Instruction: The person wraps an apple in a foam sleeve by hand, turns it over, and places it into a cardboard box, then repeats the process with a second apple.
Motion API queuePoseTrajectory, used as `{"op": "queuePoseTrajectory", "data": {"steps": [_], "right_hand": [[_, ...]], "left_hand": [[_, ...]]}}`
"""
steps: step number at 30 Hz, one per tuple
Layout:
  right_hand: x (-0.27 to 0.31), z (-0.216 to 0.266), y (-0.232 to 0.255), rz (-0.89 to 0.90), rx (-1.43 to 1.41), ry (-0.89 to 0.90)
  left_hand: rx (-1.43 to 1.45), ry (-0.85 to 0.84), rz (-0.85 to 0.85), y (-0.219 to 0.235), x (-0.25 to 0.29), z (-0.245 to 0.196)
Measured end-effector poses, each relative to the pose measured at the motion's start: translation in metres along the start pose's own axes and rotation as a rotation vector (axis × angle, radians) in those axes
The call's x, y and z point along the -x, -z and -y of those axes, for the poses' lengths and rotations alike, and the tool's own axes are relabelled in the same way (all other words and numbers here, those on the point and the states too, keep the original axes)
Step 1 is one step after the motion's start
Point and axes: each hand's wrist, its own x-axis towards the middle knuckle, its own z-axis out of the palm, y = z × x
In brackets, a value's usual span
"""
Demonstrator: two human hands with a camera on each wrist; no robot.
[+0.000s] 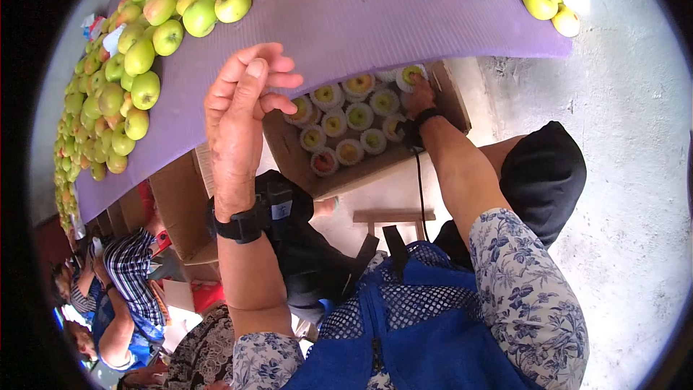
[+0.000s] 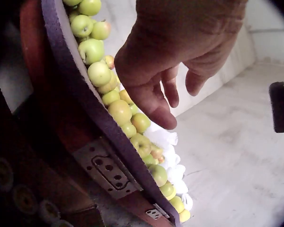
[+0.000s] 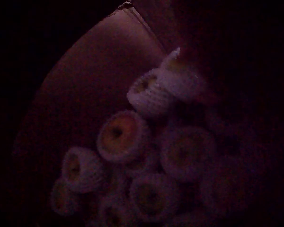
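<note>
My left hand [image 1: 242, 101] is raised in front of the purple-covered table, fingers loosely bent and nothing in them. The left wrist view shows that hand [image 2: 180, 56] above a row of bare green apples [image 2: 119, 111]. Down in a cardboard box [image 1: 449, 94], my right hand [image 1: 421, 97] grips a net-wrapped apple [image 1: 410, 76] near the far right corner. In the dark right wrist view, that apple [image 3: 182, 80] leans against another wrapped apple [image 3: 149, 92], and the fingers are mostly lost in shadow. Rows of apples in white foam nets [image 1: 359, 115] lie in the box.
Green apples [image 1: 108, 97] are heaped along the left and far sides of the purple mat [image 1: 325, 14]. The mat's edge overhangs the box. White foam nets [image 2: 173, 161] lie behind the apples. Another carton [image 1: 180, 206] stands at left, with people [image 1: 123, 318] beyond.
</note>
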Motion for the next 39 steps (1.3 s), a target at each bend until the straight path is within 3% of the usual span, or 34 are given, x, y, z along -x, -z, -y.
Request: {"op": "queuePoseTrajectory", "data": {"steps": [1, 2, 3, 4, 6, 12, 19, 22, 25, 28, 30, 34, 36, 39], "right_hand": [[-0.012, -0.023, -0.012, -0.001, -0.002, 0.001], [-0.031, -0.064, -0.034, -0.011, -0.393, -0.139], [-0.033, -0.059, -0.034, -0.022, -0.784, -0.278], [-0.029, -0.057, -0.029, -0.024, -0.783, -0.276], [-0.014, -0.041, -0.011, -0.066, 0.376, 0.292], [0.001, -0.009, 0.003, 0.002, 0.365, 0.125], [-0.001, -0.017, 0.001, 0.049, 0.465, 0.155], [0.002, -0.02, -0.002, 0.012, 0.434, 0.178], [0.0, -0.025, -0.007, 0.025, 0.437, 0.077], [-0.003, -0.034, -0.011, -0.058, 0.522, 0.14], [-0.006, -0.035, -0.003, 0.073, 0.508, 0.027], [-0.004, -0.006, -0.003, 0.04, 0.53, 0.111], [-0.007, 0.004, 0.002, 0.078, 0.498, -0.042], [-0.009, 0.014, 0.011, 0.159, 0.644, 0.032]], "left_hand": [[-0.005, 0.006, -0.001, -0.001, 0.0, 0.0], [-0.009, 0.013, -0.002, -0.001, -0.001, 0.0], [-0.008, 0.011, 0.0, -0.001, -0.002, 0.001], [-0.029, 0.017, 0.014, -0.001, -0.002, 0.002], [-0.05, 0.021, 0.026, -0.001, -0.002, 0.002], [-0.099, 0.027, 0.013, -0.004, -0.001, 0.001], [-0.134, 0.017, 0.03, -0.005, -0.001, 0.001], [-0.157, 0.027, 0.034, -0.007, 0.0, 0.001], [-0.175, 0.034, 0.043, -0.01, -0.001, 0.001], [-0.197, 0.04, 0.05, -0.011, -0.001, 0.002], [-0.215, 0.047, 0.051, -0.011, -0.001, 0.003], [-0.258, 0.049, 0.067, -0.014, -0.002, 0.003], [-0.271, 0.055, 0.058, -0.015, -0.002, 0.003], [-0.359, 0.05, 0.076, -0.016, -0.001, 0.001]]}}
